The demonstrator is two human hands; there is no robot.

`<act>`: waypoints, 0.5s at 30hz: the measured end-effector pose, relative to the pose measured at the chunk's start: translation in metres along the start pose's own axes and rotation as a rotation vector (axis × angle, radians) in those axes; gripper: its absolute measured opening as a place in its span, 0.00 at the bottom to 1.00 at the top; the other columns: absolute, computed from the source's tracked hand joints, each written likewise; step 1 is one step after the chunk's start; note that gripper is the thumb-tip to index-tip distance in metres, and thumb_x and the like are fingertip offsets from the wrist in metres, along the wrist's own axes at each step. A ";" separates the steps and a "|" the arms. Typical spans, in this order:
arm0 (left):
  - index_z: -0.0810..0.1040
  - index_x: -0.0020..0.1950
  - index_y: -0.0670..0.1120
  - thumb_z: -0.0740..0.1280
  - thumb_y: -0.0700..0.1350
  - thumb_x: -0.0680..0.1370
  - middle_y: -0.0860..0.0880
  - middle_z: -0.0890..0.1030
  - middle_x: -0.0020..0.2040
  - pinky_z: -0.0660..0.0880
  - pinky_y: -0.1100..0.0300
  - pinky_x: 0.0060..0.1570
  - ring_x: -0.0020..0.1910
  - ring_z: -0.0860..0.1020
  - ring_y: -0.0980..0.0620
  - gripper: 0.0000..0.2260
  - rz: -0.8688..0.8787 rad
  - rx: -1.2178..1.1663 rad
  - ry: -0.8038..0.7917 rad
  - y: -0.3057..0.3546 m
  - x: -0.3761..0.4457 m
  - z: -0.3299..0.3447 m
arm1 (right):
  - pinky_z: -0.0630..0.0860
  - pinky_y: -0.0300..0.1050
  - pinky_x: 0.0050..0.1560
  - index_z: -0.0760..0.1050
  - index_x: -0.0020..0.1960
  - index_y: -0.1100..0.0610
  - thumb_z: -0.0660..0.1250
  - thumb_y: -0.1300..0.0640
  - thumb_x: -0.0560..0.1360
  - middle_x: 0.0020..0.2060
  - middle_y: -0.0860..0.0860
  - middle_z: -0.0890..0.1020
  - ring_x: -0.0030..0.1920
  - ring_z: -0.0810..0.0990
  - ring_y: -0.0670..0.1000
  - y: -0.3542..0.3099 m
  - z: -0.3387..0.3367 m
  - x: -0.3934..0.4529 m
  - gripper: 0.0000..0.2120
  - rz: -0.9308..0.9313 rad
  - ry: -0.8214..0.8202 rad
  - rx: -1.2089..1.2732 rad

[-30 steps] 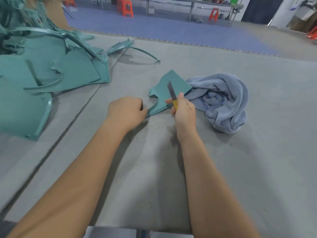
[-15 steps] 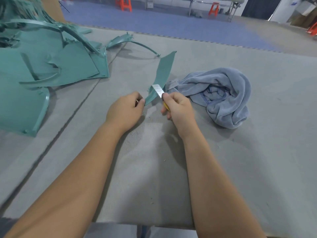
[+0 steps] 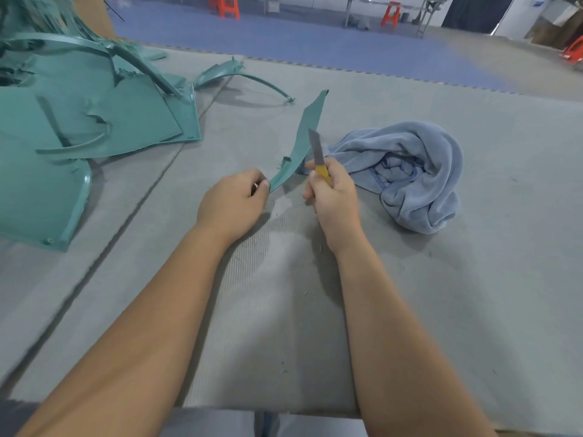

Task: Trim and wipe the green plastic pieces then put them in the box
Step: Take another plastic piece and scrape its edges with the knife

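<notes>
My left hand (image 3: pixel 235 205) pinches the near tip of a curved green plastic piece (image 3: pixel 307 131), which stands on edge and rises away from me. My right hand (image 3: pixel 332 193) grips a yellow-handled knife (image 3: pixel 317 152); its grey blade points up, right beside the piece's right face. A crumpled blue-grey cloth (image 3: pixel 416 171) lies on the grey table mat just right of my right hand. No box shows in this view.
A heap of large green plastic pieces (image 3: pixel 82 121) fills the left of the table, with a thin curved green strip (image 3: pixel 243 78) behind it. Small green shavings dot the grey mat (image 3: pixel 473 294). Beyond the far edge are a blue floor and orange stools (image 3: pixel 389 12).
The green piece was tipped up from flat onto its edge. The knife blade swung from lying against the piece to pointing upward beside it. My left hand kept its pinch.
</notes>
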State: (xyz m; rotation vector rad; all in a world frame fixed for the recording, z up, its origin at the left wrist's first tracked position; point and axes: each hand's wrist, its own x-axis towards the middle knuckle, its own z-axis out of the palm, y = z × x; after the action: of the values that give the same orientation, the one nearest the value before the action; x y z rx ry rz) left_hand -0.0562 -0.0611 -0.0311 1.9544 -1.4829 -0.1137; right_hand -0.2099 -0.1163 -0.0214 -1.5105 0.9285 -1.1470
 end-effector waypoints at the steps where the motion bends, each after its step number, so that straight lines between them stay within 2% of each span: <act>1: 0.75 0.45 0.54 0.57 0.52 0.81 0.55 0.76 0.36 0.63 0.58 0.30 0.36 0.74 0.51 0.09 0.003 -0.005 -0.002 0.000 0.000 0.000 | 0.66 0.42 0.38 0.77 0.48 0.54 0.57 0.48 0.79 0.31 0.49 0.70 0.32 0.67 0.46 0.000 0.000 0.001 0.13 0.044 -0.011 -0.022; 2: 0.75 0.45 0.54 0.57 0.52 0.81 0.55 0.76 0.35 0.63 0.58 0.30 0.35 0.74 0.52 0.09 0.003 -0.010 0.001 -0.001 0.001 0.000 | 0.64 0.42 0.39 0.79 0.47 0.54 0.55 0.44 0.78 0.31 0.48 0.68 0.32 0.65 0.45 -0.001 0.001 0.000 0.18 0.109 -0.023 -0.027; 4: 0.74 0.44 0.54 0.57 0.52 0.80 0.55 0.75 0.35 0.63 0.58 0.30 0.35 0.74 0.53 0.09 -0.003 -0.014 0.008 0.000 0.001 -0.001 | 0.63 0.42 0.41 0.79 0.42 0.51 0.52 0.43 0.80 0.32 0.47 0.67 0.34 0.65 0.45 -0.002 0.000 0.000 0.21 0.160 -0.023 -0.027; 7: 0.73 0.43 0.54 0.57 0.53 0.80 0.55 0.76 0.36 0.63 0.58 0.31 0.36 0.74 0.50 0.09 -0.008 0.000 0.013 0.000 0.001 0.001 | 0.67 0.41 0.41 0.77 0.37 0.50 0.61 0.48 0.78 0.31 0.43 0.74 0.35 0.71 0.43 0.000 0.000 0.000 0.13 0.078 -0.032 -0.110; 9: 0.73 0.41 0.51 0.57 0.53 0.80 0.53 0.77 0.36 0.63 0.57 0.31 0.37 0.74 0.48 0.11 -0.010 0.020 0.018 0.000 0.003 0.002 | 0.67 0.40 0.38 0.75 0.36 0.51 0.65 0.53 0.78 0.27 0.41 0.75 0.31 0.70 0.41 0.002 0.001 0.000 0.12 0.045 -0.071 -0.164; 12: 0.71 0.34 0.45 0.57 0.53 0.79 0.50 0.75 0.32 0.61 0.58 0.29 0.35 0.73 0.47 0.17 -0.011 0.101 -0.034 0.002 0.011 0.002 | 0.66 0.36 0.33 0.72 0.37 0.54 0.64 0.57 0.80 0.26 0.45 0.74 0.26 0.69 0.40 0.002 0.000 -0.001 0.13 0.041 -0.088 -0.122; 15: 0.68 0.31 0.45 0.56 0.54 0.78 0.50 0.73 0.29 0.58 0.58 0.28 0.31 0.72 0.50 0.19 -0.051 0.129 -0.052 0.005 0.016 0.005 | 0.65 0.34 0.30 0.71 0.37 0.56 0.63 0.59 0.80 0.25 0.49 0.73 0.25 0.67 0.42 0.000 -0.002 -0.001 0.13 0.030 -0.072 -0.059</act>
State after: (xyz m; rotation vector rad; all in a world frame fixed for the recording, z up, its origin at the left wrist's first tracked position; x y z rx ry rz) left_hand -0.0570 -0.0782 -0.0274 2.1074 -1.5070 -0.0942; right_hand -0.2121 -0.1159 -0.0218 -1.5700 0.9398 -1.0450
